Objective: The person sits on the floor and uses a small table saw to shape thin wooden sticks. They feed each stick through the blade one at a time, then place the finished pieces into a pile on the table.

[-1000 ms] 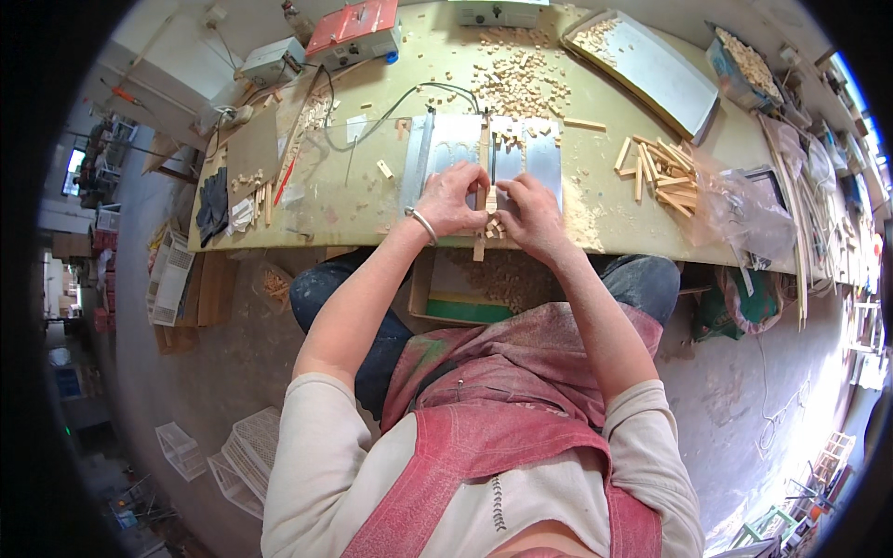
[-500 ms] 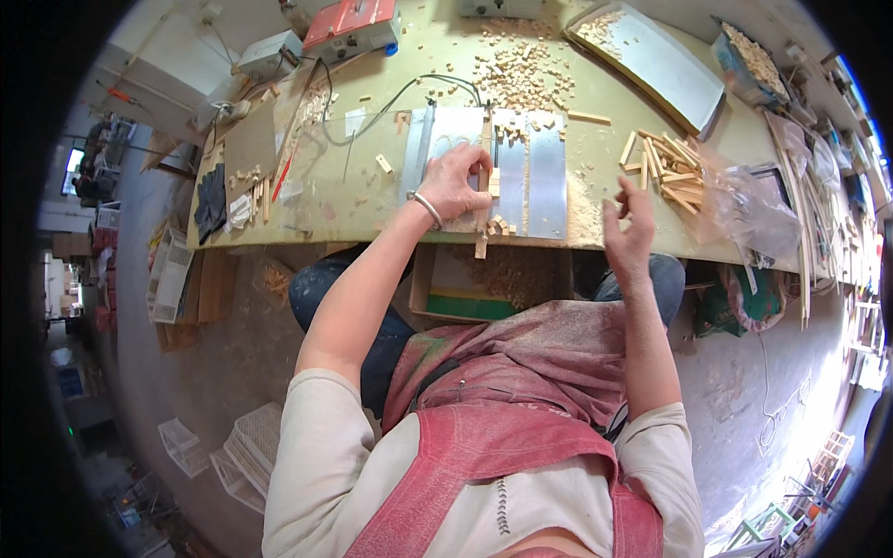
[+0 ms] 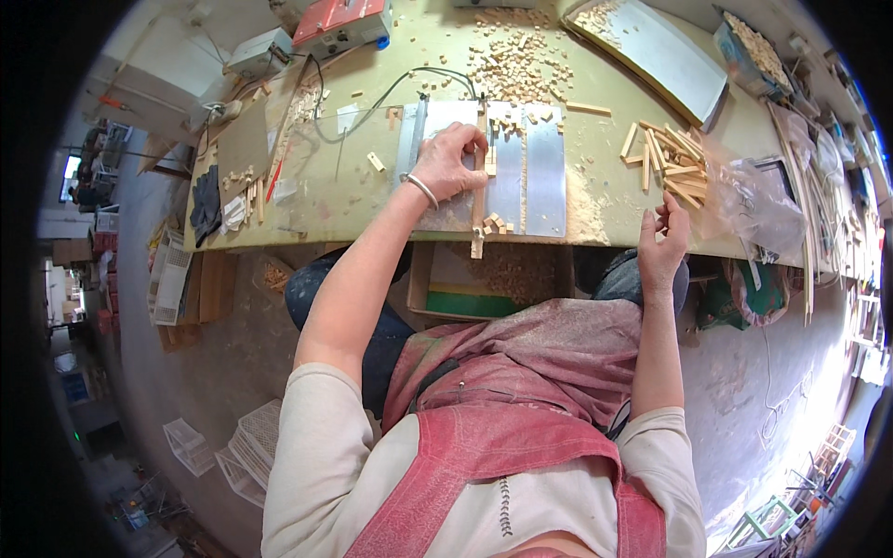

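My left hand [image 3: 449,166] is bent over a flat metal plate [image 3: 545,186] on the bench, its thumb and fingers closed round a narrow brown wooden strip [image 3: 480,200]. Small wooden blocks [image 3: 490,163] stand right beside the thumb, and a few more cut blocks [image 3: 495,224] lie at the plate's near edge. My right hand [image 3: 663,244] hovers at the bench's front edge with loosely curled fingers apart and nothing visible in them. Just beyond it is a pile of thin wooden sticks [image 3: 682,169], partly covered by clear plastic film [image 3: 758,212].
Many small blocks [image 3: 521,65] are scattered behind the plate. A shallow metal tray [image 3: 651,60] lies at the back right, near a bin of blocks [image 3: 755,54]. A black cable [image 3: 391,98] crosses the bench. Dark gloves [image 3: 206,206] lie at the left.
My right hand has moved to the right and slightly nearer to me, below the stick pile. My left hand stays at the wooden strip, with the whole view shifted a little.
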Action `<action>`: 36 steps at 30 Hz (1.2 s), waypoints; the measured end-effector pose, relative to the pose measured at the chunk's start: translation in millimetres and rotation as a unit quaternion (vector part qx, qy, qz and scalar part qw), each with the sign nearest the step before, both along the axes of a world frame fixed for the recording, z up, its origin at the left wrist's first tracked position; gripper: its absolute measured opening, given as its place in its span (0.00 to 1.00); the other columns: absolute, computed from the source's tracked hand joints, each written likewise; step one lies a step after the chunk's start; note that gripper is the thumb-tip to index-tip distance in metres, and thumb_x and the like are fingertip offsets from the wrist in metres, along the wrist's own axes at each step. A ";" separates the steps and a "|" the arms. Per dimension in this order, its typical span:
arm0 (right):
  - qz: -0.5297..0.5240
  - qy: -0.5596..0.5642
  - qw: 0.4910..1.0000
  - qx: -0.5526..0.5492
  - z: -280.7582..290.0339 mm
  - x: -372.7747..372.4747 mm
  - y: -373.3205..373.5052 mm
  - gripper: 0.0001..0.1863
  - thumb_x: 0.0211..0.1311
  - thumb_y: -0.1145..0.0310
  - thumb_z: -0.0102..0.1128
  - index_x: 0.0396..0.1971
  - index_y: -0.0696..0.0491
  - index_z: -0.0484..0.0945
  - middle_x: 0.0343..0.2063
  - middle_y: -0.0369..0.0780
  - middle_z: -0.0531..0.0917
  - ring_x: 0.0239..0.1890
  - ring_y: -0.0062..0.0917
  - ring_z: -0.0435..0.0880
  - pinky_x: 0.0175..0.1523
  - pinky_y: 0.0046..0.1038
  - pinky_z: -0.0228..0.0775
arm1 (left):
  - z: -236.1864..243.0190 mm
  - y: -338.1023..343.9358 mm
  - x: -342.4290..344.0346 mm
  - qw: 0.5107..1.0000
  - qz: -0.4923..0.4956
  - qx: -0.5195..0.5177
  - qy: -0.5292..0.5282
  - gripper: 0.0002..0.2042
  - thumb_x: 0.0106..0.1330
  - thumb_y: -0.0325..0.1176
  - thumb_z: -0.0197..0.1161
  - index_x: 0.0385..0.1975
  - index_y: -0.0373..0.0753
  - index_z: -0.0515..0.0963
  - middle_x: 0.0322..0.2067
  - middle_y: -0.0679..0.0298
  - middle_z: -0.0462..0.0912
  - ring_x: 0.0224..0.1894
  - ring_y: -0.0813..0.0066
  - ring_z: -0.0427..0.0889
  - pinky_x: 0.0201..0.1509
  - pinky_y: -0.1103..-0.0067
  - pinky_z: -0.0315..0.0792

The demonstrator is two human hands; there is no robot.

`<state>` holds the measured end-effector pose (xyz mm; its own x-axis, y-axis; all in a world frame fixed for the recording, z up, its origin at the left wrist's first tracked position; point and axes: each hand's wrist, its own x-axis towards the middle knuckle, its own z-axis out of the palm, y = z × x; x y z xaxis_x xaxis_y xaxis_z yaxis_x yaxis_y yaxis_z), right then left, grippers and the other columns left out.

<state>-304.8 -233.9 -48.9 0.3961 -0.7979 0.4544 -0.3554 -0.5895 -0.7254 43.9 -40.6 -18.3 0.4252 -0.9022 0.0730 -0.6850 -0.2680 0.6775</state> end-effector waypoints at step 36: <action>0.261 0.167 0.946 -0.097 23.4 97.1 129.4 0.21 0.55 0.80 0.60 0.51 0.57 0.82 0.46 0.48 0.81 0.48 0.46 0.83 0.52 0.43 0.78 | 31.4 63.6 -58.9 0.989 -0.086 0.094 -0.075 0.06 0.64 0.40 0.67 0.36 0.53 0.90 0.52 0.67 0.78 0.61 0.62 0.75 0.70 0.65 0.60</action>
